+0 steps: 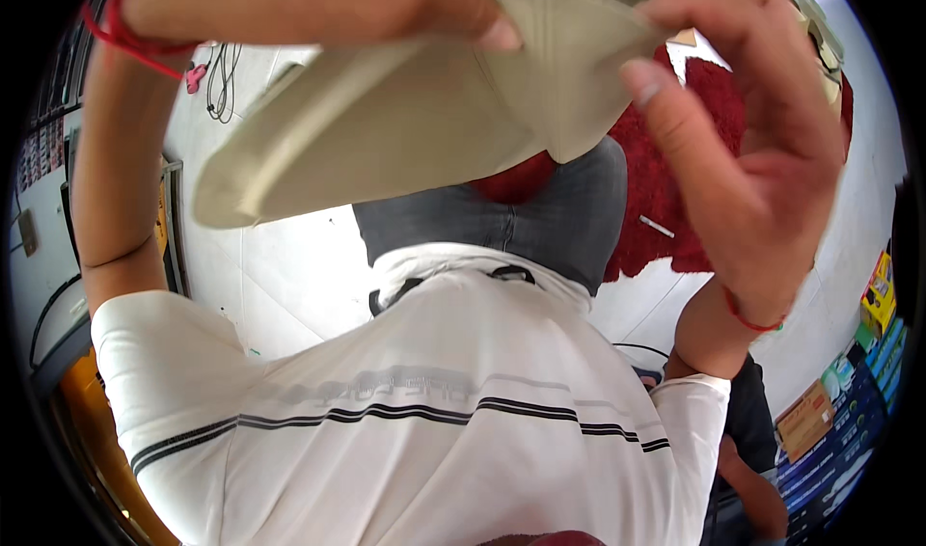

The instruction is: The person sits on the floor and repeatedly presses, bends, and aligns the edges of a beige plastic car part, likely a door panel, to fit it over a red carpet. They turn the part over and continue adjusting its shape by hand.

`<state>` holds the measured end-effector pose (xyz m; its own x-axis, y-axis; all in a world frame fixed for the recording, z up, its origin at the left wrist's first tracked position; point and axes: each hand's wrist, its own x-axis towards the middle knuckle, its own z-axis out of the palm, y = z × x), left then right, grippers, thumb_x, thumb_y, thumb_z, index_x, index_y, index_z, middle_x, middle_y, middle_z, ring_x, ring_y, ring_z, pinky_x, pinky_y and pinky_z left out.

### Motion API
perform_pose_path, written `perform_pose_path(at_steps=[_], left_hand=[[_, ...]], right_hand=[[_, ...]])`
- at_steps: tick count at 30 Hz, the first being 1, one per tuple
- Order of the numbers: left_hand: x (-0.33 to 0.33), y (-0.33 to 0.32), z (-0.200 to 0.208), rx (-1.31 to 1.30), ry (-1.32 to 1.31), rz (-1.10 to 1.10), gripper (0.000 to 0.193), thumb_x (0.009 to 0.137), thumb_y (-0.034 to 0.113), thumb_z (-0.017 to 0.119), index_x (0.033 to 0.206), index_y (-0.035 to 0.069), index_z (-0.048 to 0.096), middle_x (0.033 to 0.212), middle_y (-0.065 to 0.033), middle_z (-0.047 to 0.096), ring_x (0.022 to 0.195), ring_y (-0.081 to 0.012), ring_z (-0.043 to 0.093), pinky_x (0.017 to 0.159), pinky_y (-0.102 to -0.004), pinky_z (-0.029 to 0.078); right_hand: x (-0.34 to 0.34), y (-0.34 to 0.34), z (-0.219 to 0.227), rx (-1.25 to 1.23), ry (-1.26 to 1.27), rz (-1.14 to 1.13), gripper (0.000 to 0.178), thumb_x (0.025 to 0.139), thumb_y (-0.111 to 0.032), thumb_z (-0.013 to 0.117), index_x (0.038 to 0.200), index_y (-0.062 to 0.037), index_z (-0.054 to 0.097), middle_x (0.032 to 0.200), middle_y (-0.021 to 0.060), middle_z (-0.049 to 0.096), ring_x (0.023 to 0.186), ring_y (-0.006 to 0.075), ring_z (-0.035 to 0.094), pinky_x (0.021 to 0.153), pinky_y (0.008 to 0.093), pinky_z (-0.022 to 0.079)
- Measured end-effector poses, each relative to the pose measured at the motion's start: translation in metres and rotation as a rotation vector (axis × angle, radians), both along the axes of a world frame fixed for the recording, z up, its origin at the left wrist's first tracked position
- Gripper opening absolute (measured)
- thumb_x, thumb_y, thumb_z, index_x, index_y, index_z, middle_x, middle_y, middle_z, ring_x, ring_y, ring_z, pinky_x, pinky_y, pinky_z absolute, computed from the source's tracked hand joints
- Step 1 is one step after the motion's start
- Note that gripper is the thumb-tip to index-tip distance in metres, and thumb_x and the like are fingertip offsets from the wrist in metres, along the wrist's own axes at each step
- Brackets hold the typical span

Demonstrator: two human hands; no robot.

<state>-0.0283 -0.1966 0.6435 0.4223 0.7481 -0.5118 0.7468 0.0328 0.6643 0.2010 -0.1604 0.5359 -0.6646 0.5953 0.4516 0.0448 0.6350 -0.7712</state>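
The left hand (410,8) points its thumb (494,31) rightward; the right hand (762,165) curls loosely.

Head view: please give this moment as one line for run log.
left hand: thumb on beige cloth | right hand: fingers at cloth's right edge, thumb spread | red rug: on floor, white stick on it

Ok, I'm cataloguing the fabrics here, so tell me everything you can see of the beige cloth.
The beige cloth looks plain and fairly stiff, with a rounded, folded left end and seams toward the right. It is held up over the grey trousers, slanting down leftward. The left hand has its thumb on it; the right hand's fingers appear to touch its upper right edge.
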Motion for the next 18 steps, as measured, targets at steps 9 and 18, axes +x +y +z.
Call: perform_pose_path(at_steps=[9,18], left_hand=[[0.041,-0.104,-0.077,0.513,0.037,-0.188,0.022,0.08,0.002,0.073,0.102,0.001,0.069,0.091,-0.0134,0.067,0.082,-0.0347,0.065,0.071,-0.0418,0.051],[0.052,-0.136,-0.114,0.439,-0.007,-0.084,0.029,0.074,-0.002,0.074,0.101,0.006,0.069,0.091,-0.0102,0.06,0.077,-0.034,0.062,0.064,-0.0435,0.048]], right_hand=[[0.052,-0.119,-0.018,0.112,-0.065,-0.191,0.028,0.067,0.003,0.081,0.091,-0.0043,0.069,0.096,0.0089,0.059,0.094,0.0307,0.059,0.082,0.0397,0.051],[0.059,-0.163,-0.043,0.002,-0.18,-0.297,0.026,0.066,0.002,0.083,0.084,-0.0058,0.067,0.1,0.0089,0.057,0.097,0.0314,0.056,0.079,0.0416,0.047]])
